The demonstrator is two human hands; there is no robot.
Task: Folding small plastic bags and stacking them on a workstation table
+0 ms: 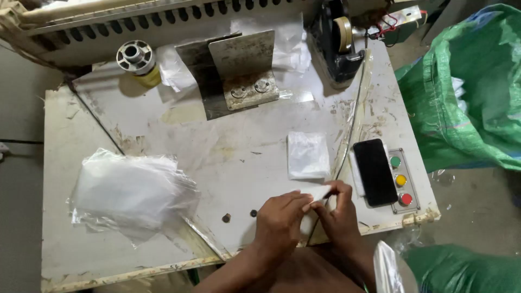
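Observation:
Both my hands meet at the near edge of a worn white worktable (163,130). My left hand (279,220) and my right hand (339,214) together pinch a small white folded piece (317,192) between their fingertips. Just beyond them lies a flat white packet in clear plastic (307,154). A stack of clear plastic bags (130,192) rests on the left part of the table, away from both hands.
A black phone (374,171) lies beside a panel with green, yellow and red buttons (401,180). A metal angle bracket (244,70), a tape dispenser (339,43) and a grey spool (135,57) stand at the back. Green woven sacks (472,87) sit at right.

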